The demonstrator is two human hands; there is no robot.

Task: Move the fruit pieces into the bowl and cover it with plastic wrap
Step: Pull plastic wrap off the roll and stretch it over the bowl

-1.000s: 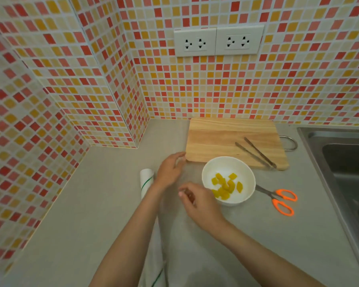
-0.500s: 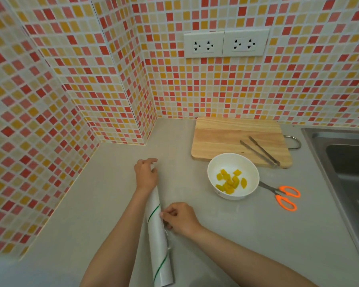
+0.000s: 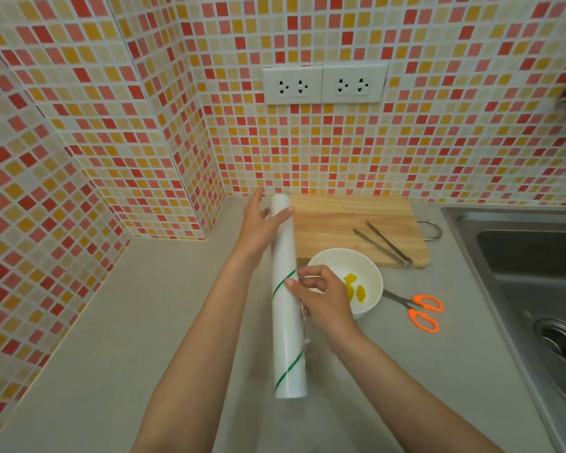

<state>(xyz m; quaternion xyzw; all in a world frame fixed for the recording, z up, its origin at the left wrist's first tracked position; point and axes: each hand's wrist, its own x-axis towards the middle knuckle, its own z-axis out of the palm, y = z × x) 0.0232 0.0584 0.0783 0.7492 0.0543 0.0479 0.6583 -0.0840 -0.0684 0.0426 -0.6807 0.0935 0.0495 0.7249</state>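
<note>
A long white roll of plastic wrap (image 3: pixel 288 325) with thin green stripes is held up above the grey counter, pointing away from me. My left hand (image 3: pixel 258 223) grips its far end. My right hand (image 3: pixel 321 295) pinches at the roll's right side near the middle, where a loose clear edge of film shows. Just right of that hand sits the white bowl (image 3: pixel 370 269) holding yellow fruit pieces (image 3: pixel 355 287), partly hidden by my fingers.
A wooden cutting board (image 3: pixel 340 223) with metal tongs (image 3: pixel 384 245) lies behind the bowl. Orange-handled scissors (image 3: pixel 420 310) lie to the bowl's right. A steel sink (image 3: pixel 530 276) fills the right side. Tiled walls enclose the counter (image 3: pixel 144 322) at back and left.
Both hands went from near the bowl to the roll lying on the counter, then lifted it and carried it right, close beside the bowl.
</note>
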